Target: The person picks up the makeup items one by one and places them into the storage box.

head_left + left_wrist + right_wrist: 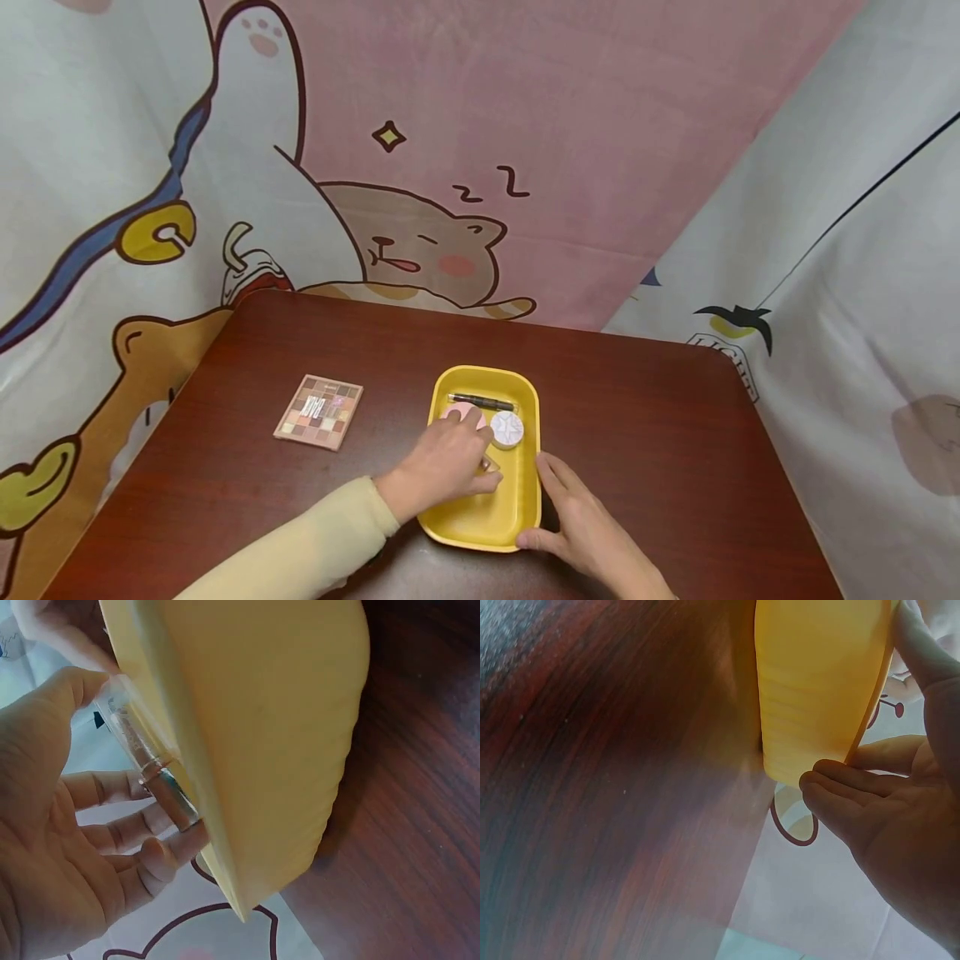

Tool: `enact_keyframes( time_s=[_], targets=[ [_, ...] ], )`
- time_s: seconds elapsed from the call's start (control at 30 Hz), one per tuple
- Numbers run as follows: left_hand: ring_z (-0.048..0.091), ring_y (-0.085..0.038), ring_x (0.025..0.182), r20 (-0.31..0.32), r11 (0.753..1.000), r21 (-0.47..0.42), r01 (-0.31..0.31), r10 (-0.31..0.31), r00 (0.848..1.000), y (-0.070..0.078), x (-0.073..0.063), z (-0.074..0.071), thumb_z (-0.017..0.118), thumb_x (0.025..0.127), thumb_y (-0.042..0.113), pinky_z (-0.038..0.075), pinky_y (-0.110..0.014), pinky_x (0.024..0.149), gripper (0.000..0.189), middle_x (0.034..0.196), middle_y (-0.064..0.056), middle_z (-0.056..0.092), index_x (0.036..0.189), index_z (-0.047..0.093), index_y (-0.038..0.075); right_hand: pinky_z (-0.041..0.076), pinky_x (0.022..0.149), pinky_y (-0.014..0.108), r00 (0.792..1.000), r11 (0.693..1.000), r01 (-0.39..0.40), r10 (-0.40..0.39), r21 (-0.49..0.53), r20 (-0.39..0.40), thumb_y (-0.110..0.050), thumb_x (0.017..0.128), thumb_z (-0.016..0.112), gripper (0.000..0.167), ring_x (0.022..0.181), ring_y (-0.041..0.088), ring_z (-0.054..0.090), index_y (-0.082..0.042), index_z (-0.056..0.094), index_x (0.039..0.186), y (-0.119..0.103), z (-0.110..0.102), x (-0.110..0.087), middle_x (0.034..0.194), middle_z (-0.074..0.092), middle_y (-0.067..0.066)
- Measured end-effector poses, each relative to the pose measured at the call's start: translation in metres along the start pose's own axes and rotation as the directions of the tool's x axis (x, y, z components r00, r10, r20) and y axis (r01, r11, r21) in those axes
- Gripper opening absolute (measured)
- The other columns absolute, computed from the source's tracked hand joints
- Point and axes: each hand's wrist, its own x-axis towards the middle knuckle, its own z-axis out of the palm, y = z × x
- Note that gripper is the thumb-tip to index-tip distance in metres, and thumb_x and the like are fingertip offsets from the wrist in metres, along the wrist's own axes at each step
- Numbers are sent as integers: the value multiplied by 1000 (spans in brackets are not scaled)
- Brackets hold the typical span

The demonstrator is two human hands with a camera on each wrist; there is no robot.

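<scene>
My left hand [442,461] reaches into a yellow tray [491,533]. In the left wrist view its thumb and fingers pinch a lipstick tube [166,791] with a clear cap and a shiny rose-gold body, lengthwise between them. A pink round item [463,410] lies partly hidden under those fingers. Beside it sits a white round compact [507,429] with a star on its lid. Behind both lies a dark pencil-like stick [482,402]. My right hand [588,525] touches the tray's right side with extended fingers, its thumb at the near right corner.
A square eyeshadow palette [318,412] lies left of the tray on the dark red-brown table [637,400]. A curtain [600,125] with cartoon animals hangs behind the table and along its sides.
</scene>
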Motion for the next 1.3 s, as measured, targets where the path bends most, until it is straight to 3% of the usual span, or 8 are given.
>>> enact_keyframes(
  time_s=[0.2,0.4,0.67,1.07,1.3],
  targets=[
    [51,-18,63,59,999,51,16,-19,998,5,3,4,73,83,53,48,-29,55,37,86,-4,57,84,71,16,50,106,51,1000,1000,-6,6,6,0,-53,76,86,109,140,31,50,3,39,157,0,0,0,157,45,16],
    [45,-14,54,14,995,102,-7,6,1000,9,4,10,75,80,53,40,-27,48,39,79,-1,53,74,67,16,50,106,50,1000,1000,9,-9,8,-8,-52,76,87,108,139,32,50,3,40,156,0,0,-1,156,46,17],
    [40,-12,48,59,996,72,49,-53,997,13,7,14,76,80,45,35,-25,39,38,78,-3,51,67,65,12,50,106,51,999,1000,27,-27,1,-18,-54,76,86,110,139,31,50,4,39,156,2,0,-1,156,46,18],
    [41,-11,47,69,987,122,104,-113,991,16,13,23,77,81,41,38,-25,38,34,77,-4,52,74,71,9,51,106,51,997,998,56,-56,8,-51,-49,75,88,108,139,32,51,5,40,155,3,-1,-1,155,47,19],
    [46,-12,52,98,981,112,159,-170,981,19,15,27,77,84,40,42,-26,39,33,77,-6,53,78,74,7,51,106,51,996,998,69,-69,1,-58,-55,77,84,108,139,32,52,5,41,155,3,1,-1,155,48,17]
  ],
)
